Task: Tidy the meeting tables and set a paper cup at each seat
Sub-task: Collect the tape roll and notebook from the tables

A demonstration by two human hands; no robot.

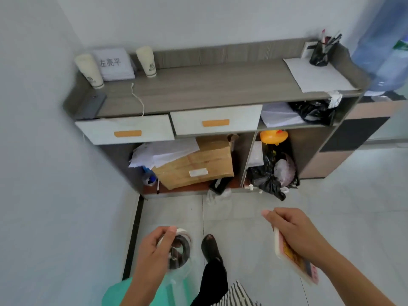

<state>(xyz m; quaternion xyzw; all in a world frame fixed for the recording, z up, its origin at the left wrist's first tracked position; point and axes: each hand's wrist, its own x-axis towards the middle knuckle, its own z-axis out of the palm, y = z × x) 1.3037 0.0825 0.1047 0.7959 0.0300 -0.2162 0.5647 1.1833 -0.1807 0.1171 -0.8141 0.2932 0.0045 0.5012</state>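
Two stacks of paper cups (89, 70) stand upturned on the left end of the cabinet (209, 87) top, flanking a name card (114, 64). They look light, thin-walled and easily crushed, so grasp a stack gently around its middle. In front of the cabinet, the left hand (159, 246) pinches what may be a tape roll (180, 250) in clear plastic. The right hand (293, 230) curls around a flat booklet (295, 263).

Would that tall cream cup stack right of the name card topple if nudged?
Probably: the cup stack stands tall on a narrow base, so a push up high would likely tip it. It looks like paper, so likely light and crushable. Being round, it might roll along the cabinet top.
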